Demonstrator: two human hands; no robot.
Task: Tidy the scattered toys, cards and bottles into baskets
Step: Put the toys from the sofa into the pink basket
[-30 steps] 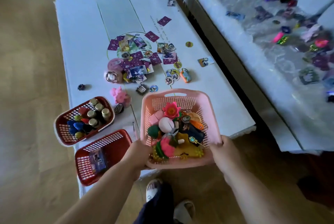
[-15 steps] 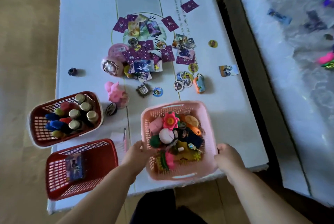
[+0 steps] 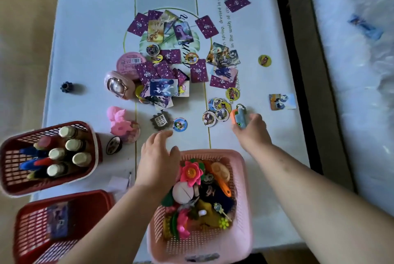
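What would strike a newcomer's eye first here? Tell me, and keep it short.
The pink basket, heaped with bright toys, sits at the near edge of the table. Beyond it, purple cards sprawl across the middle. The right hand grips an orange-and-blue toy just past the basket's far right corner.

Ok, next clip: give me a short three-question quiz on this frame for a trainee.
1. True or false: the bottles stand in a red basket.
2. Which hand touches the orange-and-blue toy? A) left B) right C) neither
3. Fill in: the flower toy lies in the ___ basket.
Key: 1 true; 2 B, the right hand; 3 pink, the pink basket.
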